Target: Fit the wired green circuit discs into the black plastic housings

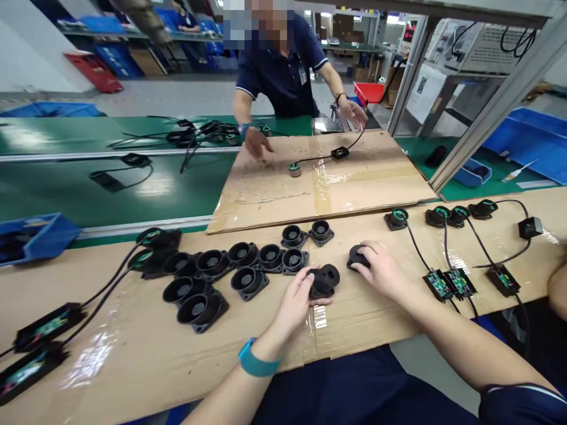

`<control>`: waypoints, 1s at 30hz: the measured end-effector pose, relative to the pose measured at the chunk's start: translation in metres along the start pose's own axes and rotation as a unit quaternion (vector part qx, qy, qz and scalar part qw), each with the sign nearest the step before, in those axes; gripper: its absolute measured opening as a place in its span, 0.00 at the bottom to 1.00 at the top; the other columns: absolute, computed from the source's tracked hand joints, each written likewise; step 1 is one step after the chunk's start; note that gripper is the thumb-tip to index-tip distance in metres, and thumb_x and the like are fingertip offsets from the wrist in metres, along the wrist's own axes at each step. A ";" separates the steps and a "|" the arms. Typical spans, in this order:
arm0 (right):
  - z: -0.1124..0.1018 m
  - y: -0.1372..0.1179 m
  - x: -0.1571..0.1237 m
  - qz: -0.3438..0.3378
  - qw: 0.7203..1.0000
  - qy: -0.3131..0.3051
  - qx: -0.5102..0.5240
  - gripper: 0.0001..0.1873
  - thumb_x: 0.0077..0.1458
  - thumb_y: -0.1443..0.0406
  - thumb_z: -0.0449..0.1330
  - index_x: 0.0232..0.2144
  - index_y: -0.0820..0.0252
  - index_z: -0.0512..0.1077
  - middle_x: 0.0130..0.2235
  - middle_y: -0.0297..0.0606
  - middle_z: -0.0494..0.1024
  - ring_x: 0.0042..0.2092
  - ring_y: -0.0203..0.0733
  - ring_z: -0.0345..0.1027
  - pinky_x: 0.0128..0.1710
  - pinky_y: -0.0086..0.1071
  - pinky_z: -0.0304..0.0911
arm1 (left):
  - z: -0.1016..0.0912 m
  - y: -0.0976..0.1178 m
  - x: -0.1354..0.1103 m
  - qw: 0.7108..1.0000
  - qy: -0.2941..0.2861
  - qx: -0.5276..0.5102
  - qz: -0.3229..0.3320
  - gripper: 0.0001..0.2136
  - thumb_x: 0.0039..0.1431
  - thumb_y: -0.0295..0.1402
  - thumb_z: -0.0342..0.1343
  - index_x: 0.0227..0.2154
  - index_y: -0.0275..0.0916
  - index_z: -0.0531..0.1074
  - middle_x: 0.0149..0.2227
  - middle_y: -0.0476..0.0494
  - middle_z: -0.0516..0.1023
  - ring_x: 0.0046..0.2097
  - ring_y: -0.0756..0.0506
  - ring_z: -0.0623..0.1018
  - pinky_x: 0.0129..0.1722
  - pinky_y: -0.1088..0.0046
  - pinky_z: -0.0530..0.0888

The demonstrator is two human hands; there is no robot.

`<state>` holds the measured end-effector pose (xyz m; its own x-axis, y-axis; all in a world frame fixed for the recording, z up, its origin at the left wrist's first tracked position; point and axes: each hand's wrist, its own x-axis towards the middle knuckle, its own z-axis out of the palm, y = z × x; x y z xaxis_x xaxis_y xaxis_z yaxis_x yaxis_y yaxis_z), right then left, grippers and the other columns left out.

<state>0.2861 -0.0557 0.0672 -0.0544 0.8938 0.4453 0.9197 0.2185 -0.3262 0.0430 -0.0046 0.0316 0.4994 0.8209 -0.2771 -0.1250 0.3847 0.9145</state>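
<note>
Cardboard (150,348) lies beneath the hands (297,296) (380,267), left pinching a knobbed black part (326,280), right gripping a rounded black part (355,258).

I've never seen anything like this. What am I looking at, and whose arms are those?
No machine arms here: these are a person's own bare hands. The single picture comes from a camera on that person's head, looking forward and down.

The left hand holds a black part. The right hand touches another dark part; whether it grips it is hard to tell.

On the cardboard, black cups with flat bases are grouped to the left. At both ends, cables link similar cups to small boxes with green boards inside.

Opposite, another person has both hands over a second cardboard sheet.
</note>
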 end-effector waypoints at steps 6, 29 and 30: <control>0.000 0.004 0.002 -0.009 0.999 -0.039 -0.019 0.08 0.64 0.62 0.60 0.40 0.62 0.74 0.52 0.53 0.72 0.52 0.56 0.65 0.53 0.52 0.68 | -0.014 -0.005 -0.008 0.961 0.119 0.244 0.059 0.24 0.65 0.51 0.47 0.55 0.41 0.68 0.44 0.39 0.78 0.21 0.48 0.77 0.17 0.70 0.74; 0.002 -0.047 0.000 -0.003 0.988 0.076 0.131 0.14 0.64 0.60 0.60 0.31 0.55 0.59 0.34 0.40 0.72 0.36 0.44 0.64 0.38 0.39 0.65 | -0.006 -0.024 0.024 0.821 0.056 0.417 0.385 0.33 0.55 0.46 0.67 0.59 0.38 0.64 0.56 0.31 0.74 0.58 0.34 0.75 0.60 0.51 0.73; 0.001 -0.041 -0.002 0.028 0.985 0.090 0.148 0.14 0.64 0.60 0.60 0.31 0.55 0.58 0.34 0.39 0.72 0.35 0.43 0.64 0.37 0.38 0.65 | -0.005 -0.025 0.022 0.826 0.050 0.415 0.379 0.35 0.54 0.44 0.68 0.61 0.39 0.61 0.57 0.31 0.73 0.60 0.35 0.75 0.61 0.52 0.72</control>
<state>0.2484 -0.0667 0.0790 0.0872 0.8296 0.5515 0.7647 0.2990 -0.5708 0.0528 0.0062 0.0007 0.4690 0.7403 0.4816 0.2816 -0.6422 0.7129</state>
